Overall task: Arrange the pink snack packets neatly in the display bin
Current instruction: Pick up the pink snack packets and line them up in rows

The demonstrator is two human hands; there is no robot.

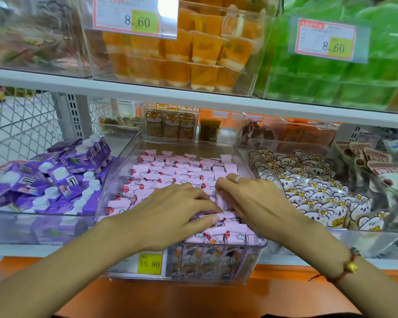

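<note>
Head view. A clear bin (239, 157) sits at the shelf's front edge, filled nearly wall to wall with pink packets (170, 173). The rear rows lie flat and overlapping; a looser heap crowds the front wall. A strip of bare floor shows only along the bin's back wall.

Both hands work over the near half of the bin. The left hand (170, 210) lies palm down on the packets, fingers curled, thumb and fingertips pinching packets at the heap's middle. The right hand (251, 200) lies just beside it, fingers bent down round a standing bunch of packets, a ring on one finger; its wrist wears a bracelet (349, 267). The two hands nearly touch at the fingertips.

The right wrist crosses close to the bin's right wall; the left forearm passes over the front rim. A yellow tag (149, 263) reading 15.80 hangs on the front wall.

Purple pouches (55, 177) fill the bin at left, white packets (313, 191) the bin at right, both just beside. An upper shelf (147, 88) overhangs the back, carrying orange cups (193, 58).
</note>
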